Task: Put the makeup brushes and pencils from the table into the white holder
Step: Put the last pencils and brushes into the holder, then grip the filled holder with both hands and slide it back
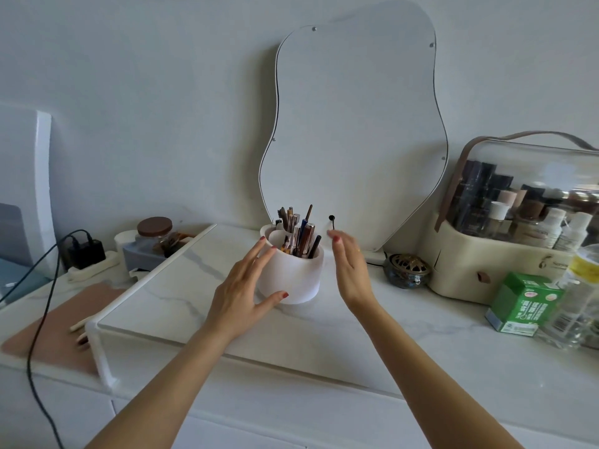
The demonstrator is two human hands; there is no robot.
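Note:
The white holder (296, 277) stands upright on the marble table top (181, 296), in front of the mirror. Several makeup brushes and pencils (299, 236) stick up out of it. My left hand (244, 286) is at the holder's left side, fingers spread, fingertips and thumb touching or nearly touching its wall. My right hand (348, 264) hovers just right of the holder, fingers apart, a small gap between it and the wall. Neither hand holds anything.
A wavy mirror (353, 131) leans on the wall behind. A cosmetics case (505, 254), a brass incense burner (408, 270) and a green box (522, 303) sit right. Left are a white rail (152, 277), a jar (155, 234), a charger (86, 251) and a pink mat (58, 328).

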